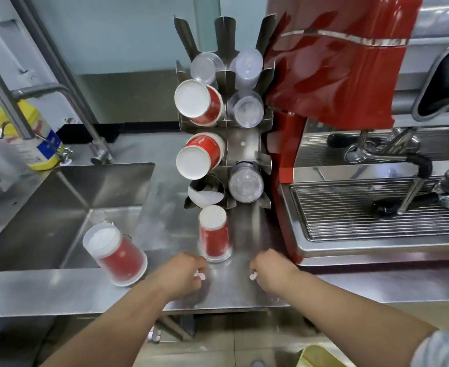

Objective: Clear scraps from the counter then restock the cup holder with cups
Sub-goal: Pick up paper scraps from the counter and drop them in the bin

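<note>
Left hand (185, 272), right hand (268, 268): each pinching white scrap. Beyond the left hand: upturned red cups (214, 235); cup holder (224, 128) part-filled. Bare counter (228, 284) between the hands.

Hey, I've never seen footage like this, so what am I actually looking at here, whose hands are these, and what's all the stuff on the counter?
This is one picture from a wide-angle camera worn on a person's head, looking down at their own bare hands. There is no robot. The left hand and right hand each pinch a small white scrap over a steel counter. Ahead stands a metal cup holder with red paper cups and clear plastic cups poking out of its slots. In front of it an upside-down stack of red cups stands on the counter, and a second stack leans at the edge of the sink on the left. The red espresso machine is on the right.
</note>
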The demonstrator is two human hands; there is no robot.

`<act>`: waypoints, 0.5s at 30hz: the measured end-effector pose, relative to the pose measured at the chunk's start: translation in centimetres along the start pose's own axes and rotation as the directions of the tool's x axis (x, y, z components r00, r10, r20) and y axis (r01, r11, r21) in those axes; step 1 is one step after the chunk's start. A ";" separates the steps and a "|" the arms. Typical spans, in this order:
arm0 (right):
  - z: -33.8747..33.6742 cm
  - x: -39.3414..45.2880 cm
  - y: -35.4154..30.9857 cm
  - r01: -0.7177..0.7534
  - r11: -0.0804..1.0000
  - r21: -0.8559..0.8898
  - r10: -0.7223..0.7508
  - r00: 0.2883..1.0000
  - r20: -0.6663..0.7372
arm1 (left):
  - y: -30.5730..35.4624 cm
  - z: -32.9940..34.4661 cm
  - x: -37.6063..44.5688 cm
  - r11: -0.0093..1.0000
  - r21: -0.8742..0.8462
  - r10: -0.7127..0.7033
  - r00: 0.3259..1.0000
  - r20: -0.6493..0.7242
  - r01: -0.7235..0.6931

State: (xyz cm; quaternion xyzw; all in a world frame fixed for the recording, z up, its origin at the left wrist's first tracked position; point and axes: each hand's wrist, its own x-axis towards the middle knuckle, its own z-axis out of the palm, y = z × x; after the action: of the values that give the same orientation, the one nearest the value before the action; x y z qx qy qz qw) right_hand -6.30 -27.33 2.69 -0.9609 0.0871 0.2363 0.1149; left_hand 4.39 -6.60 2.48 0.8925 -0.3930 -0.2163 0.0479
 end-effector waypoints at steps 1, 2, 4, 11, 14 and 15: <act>-0.2 -0.3 -0.2 0.003 1.000 -0.004 -0.003 1.000 -0.013 | 0.1 -0.1 -0.1 1.000 0.001 0.018 1.000 0.000 -0.018; -0.4 -0.5 -0.3 0.004 1.000 -0.004 -0.004 0.999 -0.032 | 0.2 -0.3 -0.2 0.999 0.006 0.036 0.999 -0.002 -0.036; -0.9 -1.0 -0.6 -0.005 1.000 0.029 0.007 0.998 -0.067 | 0.2 -0.6 -0.2 0.997 0.017 0.080 0.997 -0.015 -0.080; -3.4 -3.4 -2.8 -0.060 0.998 0.013 0.061 0.989 -0.131 | -0.7 -2.5 -1.0 0.965 0.008 0.263 0.961 -0.083 -0.263; -4.8 -4.4 -4.0 -0.094 0.995 0.032 0.098 0.979 -0.177 | -0.8 -3.5 -1.3 0.945 -0.008 0.326 0.941 -0.089 -0.328; -5.2 -4.8 -4.4 -0.102 0.994 0.028 0.106 0.977 -0.187 | -0.7 -3.8 -1.3 0.939 -0.010 0.340 0.937 -0.084 -0.342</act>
State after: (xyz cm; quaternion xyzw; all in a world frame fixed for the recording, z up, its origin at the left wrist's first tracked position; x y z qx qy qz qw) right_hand -7.26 -23.89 10.27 -0.9720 0.1499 0.1493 0.1023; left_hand 5.69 -5.44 6.18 0.8181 -0.5369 -0.1732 0.1116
